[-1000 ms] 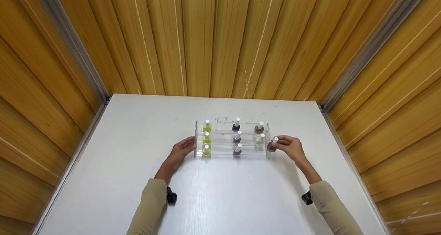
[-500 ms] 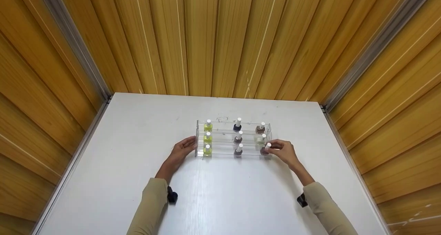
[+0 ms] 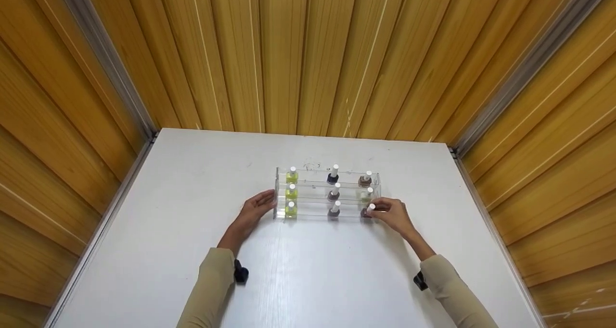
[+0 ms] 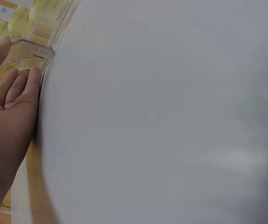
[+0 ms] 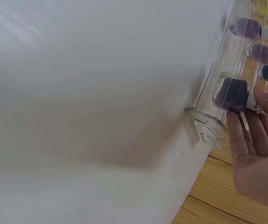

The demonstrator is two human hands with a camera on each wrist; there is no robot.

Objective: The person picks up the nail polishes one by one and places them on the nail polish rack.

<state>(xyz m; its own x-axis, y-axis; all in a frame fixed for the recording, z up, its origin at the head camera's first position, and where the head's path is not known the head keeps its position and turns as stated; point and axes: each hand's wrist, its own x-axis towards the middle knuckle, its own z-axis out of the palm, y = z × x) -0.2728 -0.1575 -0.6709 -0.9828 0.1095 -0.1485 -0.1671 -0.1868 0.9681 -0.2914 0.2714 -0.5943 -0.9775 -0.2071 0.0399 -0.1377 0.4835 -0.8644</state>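
A clear tiered rack (image 3: 313,217) on the table bears nail polish bottles with white caps in three columns. Down its left side stand yellow bottles (image 3: 291,210); dark ones (image 3: 334,211) fill the middle column. At the right end of the front tier, my right hand (image 3: 393,216) pinches a dark purple nail polish bottle (image 5: 231,94) by its cap, thumb against fingers. My left hand (image 3: 255,208) rests its fingertips at the rack's left end panel, fingers nearly straight, as the left wrist view also shows (image 4: 17,102).
A brown bottle (image 3: 365,180) and a pale bottle (image 3: 366,195) stand behind the held one. The white table (image 3: 308,270) stretches toward the person. Wood-patterned walls (image 3: 279,54) close off the back and sides.
My right hand has carried the dark purple nail polish bottle leftward from beside the rack's right end onto the front tier. My left hand has stayed at the left end.
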